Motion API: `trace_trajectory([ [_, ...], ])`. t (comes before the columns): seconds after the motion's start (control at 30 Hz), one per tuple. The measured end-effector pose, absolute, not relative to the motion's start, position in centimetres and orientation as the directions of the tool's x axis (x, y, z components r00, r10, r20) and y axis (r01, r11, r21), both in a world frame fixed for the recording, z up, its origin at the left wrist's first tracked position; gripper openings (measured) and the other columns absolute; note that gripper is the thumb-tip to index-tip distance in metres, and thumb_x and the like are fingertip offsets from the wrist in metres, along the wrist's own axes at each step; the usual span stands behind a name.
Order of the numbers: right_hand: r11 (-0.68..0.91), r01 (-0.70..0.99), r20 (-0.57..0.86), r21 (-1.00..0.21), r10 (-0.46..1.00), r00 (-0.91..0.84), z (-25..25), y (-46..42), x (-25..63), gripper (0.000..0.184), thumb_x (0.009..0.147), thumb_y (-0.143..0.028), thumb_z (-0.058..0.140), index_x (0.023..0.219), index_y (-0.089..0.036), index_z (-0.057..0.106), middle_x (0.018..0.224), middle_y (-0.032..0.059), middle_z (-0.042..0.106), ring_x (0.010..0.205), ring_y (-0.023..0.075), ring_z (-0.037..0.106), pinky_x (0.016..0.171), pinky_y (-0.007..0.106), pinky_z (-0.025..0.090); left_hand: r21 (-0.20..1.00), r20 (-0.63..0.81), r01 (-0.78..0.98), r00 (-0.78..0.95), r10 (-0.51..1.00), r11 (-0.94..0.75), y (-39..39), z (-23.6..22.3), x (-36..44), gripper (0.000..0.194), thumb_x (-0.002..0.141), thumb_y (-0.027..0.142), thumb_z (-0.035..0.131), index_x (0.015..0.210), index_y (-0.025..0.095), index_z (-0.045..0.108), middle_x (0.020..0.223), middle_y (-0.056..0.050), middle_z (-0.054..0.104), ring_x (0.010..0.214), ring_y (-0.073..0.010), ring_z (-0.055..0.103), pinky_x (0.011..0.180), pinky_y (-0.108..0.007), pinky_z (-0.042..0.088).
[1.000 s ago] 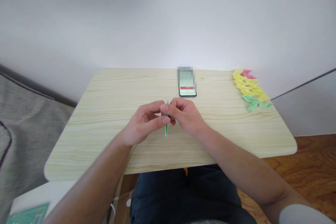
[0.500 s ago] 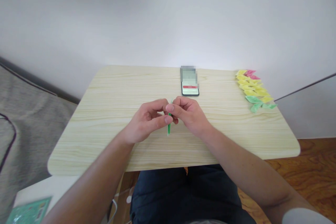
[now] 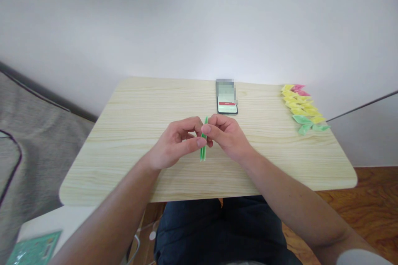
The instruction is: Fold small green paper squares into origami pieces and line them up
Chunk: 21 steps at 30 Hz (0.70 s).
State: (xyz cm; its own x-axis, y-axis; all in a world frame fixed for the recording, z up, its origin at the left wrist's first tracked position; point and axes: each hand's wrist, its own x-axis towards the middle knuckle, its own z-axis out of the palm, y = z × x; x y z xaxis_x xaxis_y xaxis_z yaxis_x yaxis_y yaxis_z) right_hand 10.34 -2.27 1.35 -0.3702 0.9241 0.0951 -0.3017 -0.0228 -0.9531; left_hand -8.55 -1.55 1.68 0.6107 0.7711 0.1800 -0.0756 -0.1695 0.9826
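Note:
A narrow strip of folded green paper (image 3: 203, 153) is held upright above the middle of the table, its layered edges facing me. My left hand (image 3: 180, 138) pinches it from the left, thumb on the near side. From the right, my right hand (image 3: 225, 134) grips the same paper between thumb and curled fingers, a little higher up. The fingertips of both hands nearly meet and hide the paper's middle part.
A phone (image 3: 227, 107) with a lit screen lies beyond my hands on the pale wooden table (image 3: 149, 103). Several folded paper pieces, yellow (image 3: 300, 104), pink (image 3: 300, 90) and green (image 3: 306, 126), lie at the right. A green packet (image 3: 35, 248) rests on a white surface at lower left.
The green paper has turned slightly, so more of its folded layers show and its top end stands out above the fingers. Both hands keep their hold; the view has shifted slightly.

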Motion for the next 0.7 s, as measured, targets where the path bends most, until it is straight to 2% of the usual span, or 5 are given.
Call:
trace_trajectory([
  [0.27,-0.014,-0.368,0.139,-0.93,0.912,-0.387,1.29,-2.17,10.4,0.031,0.085,-0.04,0.079,0.072,-0.019,0.059,0.07,-0.0026,0.065,0.06,0.01,0.056,0.059,0.025,0.044,0.982,0.185,-0.083,0.576,0.796,-0.169,-1.49,1.54,-8.61,0.018,0.088,0.032,0.072,0.088,0.016,0.066,0.09,-0.006,0.061,0.084,-0.0198,0.062,0.069,-0.032,0.05],
  [0.47,-0.02,-0.379,0.138,-0.925,0.912,-0.386,1.04,-2.1,10.33,0.032,0.085,-0.041,0.079,0.072,-0.02,0.058,0.069,-0.0037,0.064,0.062,0.0102,0.057,0.06,0.025,0.046,0.984,0.177,-0.09,0.572,0.801,-0.152,-1.48,1.59,-8.67,0.018,0.087,0.031,0.073,0.087,0.016,0.063,0.088,-0.005,0.059,0.081,-0.0189,0.06,0.065,-0.031,0.048],
  [0.7,0.024,-0.33,0.155,-0.944,0.913,-0.377,1.25,-2.1,10.52,0.027,0.085,-0.038,0.078,0.075,-0.02,0.061,0.069,-0.0032,0.064,0.063,0.0108,0.058,0.062,0.026,0.047,0.978,0.162,0.021,0.554,0.817,-0.208,-1.53,1.67,-8.74,0.02,0.086,0.034,0.074,0.086,0.017,0.064,0.088,-0.004,0.059,0.086,-0.019,0.059,0.066,-0.03,0.048],
])
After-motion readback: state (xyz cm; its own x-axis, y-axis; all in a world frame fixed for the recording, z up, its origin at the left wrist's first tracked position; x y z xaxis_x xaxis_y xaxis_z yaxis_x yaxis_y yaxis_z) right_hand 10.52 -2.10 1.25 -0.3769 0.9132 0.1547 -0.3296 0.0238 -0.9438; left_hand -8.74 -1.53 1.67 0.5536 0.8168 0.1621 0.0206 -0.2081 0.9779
